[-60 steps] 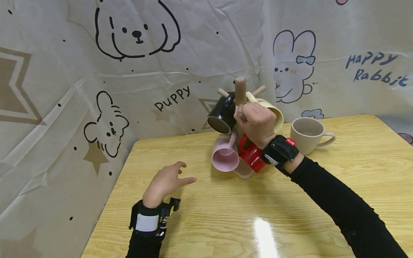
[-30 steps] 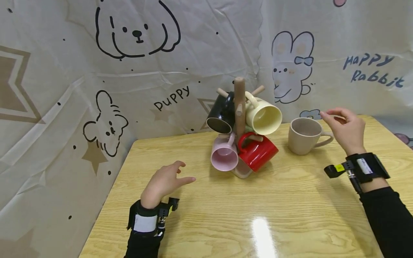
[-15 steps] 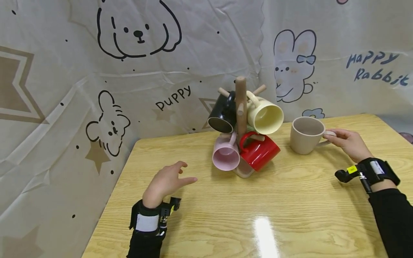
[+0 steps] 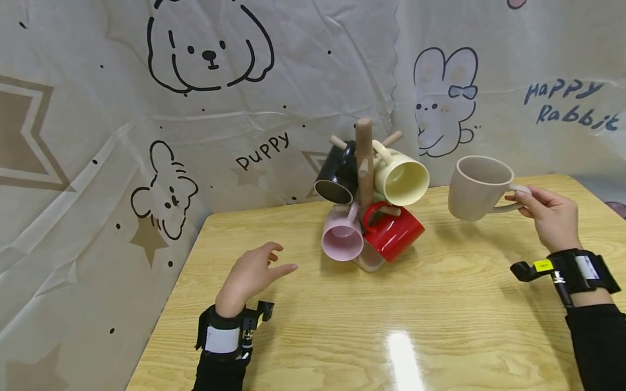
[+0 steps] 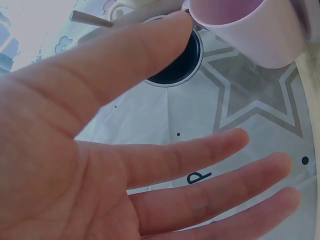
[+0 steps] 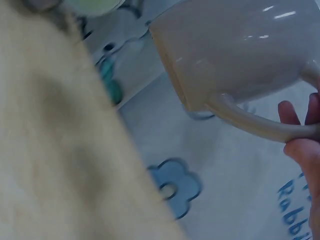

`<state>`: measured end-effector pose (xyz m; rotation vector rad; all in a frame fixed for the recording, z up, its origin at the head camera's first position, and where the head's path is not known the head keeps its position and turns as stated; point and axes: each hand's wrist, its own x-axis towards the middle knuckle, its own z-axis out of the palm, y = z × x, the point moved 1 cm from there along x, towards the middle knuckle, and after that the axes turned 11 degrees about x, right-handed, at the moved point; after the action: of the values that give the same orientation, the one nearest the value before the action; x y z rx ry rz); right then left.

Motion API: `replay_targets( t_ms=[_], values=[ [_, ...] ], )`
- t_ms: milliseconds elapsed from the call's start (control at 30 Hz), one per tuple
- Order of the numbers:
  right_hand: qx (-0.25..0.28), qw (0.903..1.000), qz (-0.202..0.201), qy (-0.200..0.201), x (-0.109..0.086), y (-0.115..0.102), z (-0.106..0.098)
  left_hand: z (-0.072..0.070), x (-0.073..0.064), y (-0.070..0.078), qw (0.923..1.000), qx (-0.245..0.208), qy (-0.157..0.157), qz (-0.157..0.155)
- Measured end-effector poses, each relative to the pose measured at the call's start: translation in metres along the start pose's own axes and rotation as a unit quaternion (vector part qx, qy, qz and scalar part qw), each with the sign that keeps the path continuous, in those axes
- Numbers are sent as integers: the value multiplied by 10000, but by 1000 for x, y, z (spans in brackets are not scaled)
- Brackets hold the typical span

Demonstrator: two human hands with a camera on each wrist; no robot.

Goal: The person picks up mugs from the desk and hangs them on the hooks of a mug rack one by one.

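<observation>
My right hand (image 4: 552, 217) pinches the handle of a beige mug (image 4: 474, 190), which hangs in the air above the table at the right, its mouth up. In the right wrist view, thumb and fingertips meet on the handle (image 6: 255, 124). My left hand (image 4: 250, 278) holds nothing; its fingers (image 5: 210, 200) are loosely extended and the thumb stands apart. To its right is a wooden mug tree (image 4: 364, 163). On its pegs hang a black mug (image 4: 337, 174), a cream mug (image 4: 403, 176), a pink mug (image 4: 342, 233) and a red mug (image 4: 393, 233).
The wooden table (image 4: 313, 326) ends at a cloth backdrop (image 4: 293, 70) printed with cartoon animals, at the back and left. A bare peg (image 4: 363, 168) on the mug tree points forward, and others stick out behind the upper mugs.
My right hand has moved from the mug tree to the beige mug, taken its handle and lifted it off the table. The left hand has stayed in place.
</observation>
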<state>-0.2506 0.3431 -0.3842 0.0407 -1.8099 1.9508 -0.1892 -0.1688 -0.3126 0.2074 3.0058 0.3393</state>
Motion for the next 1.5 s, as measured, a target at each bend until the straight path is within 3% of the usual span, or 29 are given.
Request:
replay_targets(
  t_ms=[133, 433, 567, 667, 733, 833, 900, 1000, 1200, 1367, 1500],
  values=[
    [1156, 9930, -228, 90, -5, -24, 3, 0, 1, 1, 10000, -6, 59, 62],
    [2431, 9687, -508, -64, -30, -54, 11, 2, 2, 2, 9999, -13, 93, 93],
    [2694, 9600, -759, -98, -41, -70, 30, 1, 1, 1, 9999, 6, 110, 93],
    [3044, 9476, -930, -268, -51, -79, 48, 0, 0, 1, 9998, 26, 144, 116],
    [3355, 9361, -956, -455, -58, -84, 61, -1, -1, 1, 9998, 46, 162, 133],
    [3579, 9261, -870, -817, -69, -87, 79, -2, -2, 1, 9997, 67, 182, 157],
    [3520, 9272, -807, -997, -77, -88, 91, -2, -3, 2, 9996, 62, 196, 168],
    [3153, 9378, -816, -1204, -88, -84, 109, -3, -3, 2, 9996, 39, 216, 188],
    [1757, 9705, -996, -1317, -109, -67, 139, -3, -3, 2, 9995, -3, 253, 196],
    [1178, 9743, -838, -1726, -119, -57, 151, -3, -3, 1, 9994, 28, 290, 197],
    [1121, 9703, -308, -2123, -124, -58, 156, -4, -3, 0, 9993, 45, 304, 211]
  ],
)
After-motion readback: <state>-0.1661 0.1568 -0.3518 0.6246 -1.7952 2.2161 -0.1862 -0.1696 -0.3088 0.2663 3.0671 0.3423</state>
